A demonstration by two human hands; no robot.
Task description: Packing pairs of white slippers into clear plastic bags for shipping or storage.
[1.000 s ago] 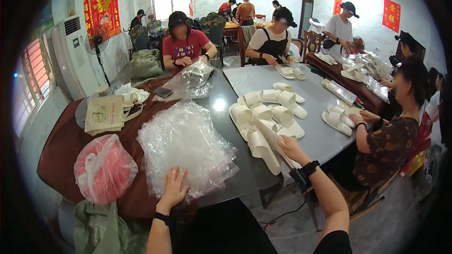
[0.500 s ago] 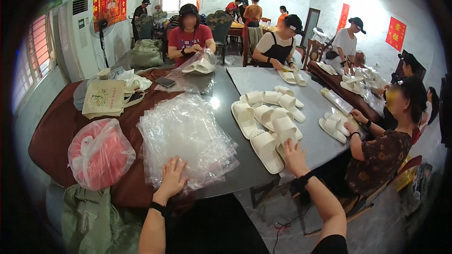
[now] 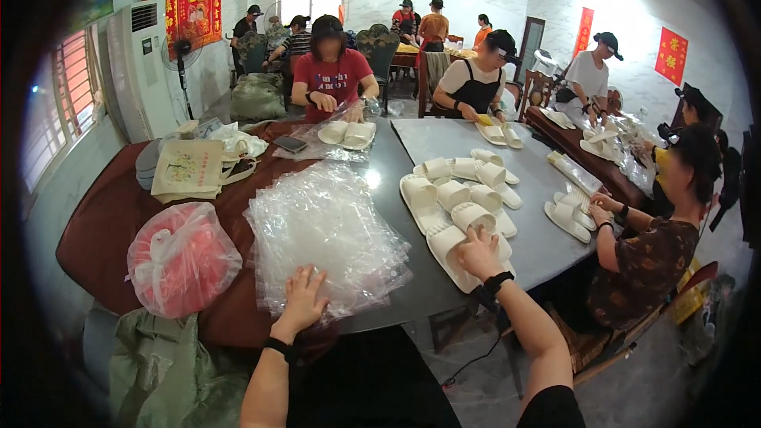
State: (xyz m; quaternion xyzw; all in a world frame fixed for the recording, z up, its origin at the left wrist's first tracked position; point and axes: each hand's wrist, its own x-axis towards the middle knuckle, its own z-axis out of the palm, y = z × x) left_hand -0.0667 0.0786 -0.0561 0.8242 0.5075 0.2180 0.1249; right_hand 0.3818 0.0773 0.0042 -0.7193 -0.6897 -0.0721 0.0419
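My left hand (image 3: 304, 301) lies with spread fingers on the near edge of a loose stack of clear plastic bags (image 3: 325, 230). To the right, my right hand (image 3: 478, 255) reaches into the near end of a group of cream slippers (image 3: 422, 200). Its fingers are bent and closed on a slipper (image 3: 473, 216) by the strap opening; the fingertips are partly hidden. Beside that hand, another slipper (image 3: 445, 247) rests on the table. Several more slippers lie close together behind, toes and straps overlapping.
A red bundle in a clear bag (image 3: 184, 257) and a printed tote bag (image 3: 188, 170) sit at the left on brown cloth. Across the table, a person in red (image 3: 333, 71) handles bagged slippers (image 3: 347, 135). At the right, another person (image 3: 646, 254) works beside a slipper pair (image 3: 569, 218).
My right hand has gone from resting with extended fingers over the slippers to bent fingers gripping one. My left hand stays on the bags. The person opposite has lowered the bagged slippers onto the table.
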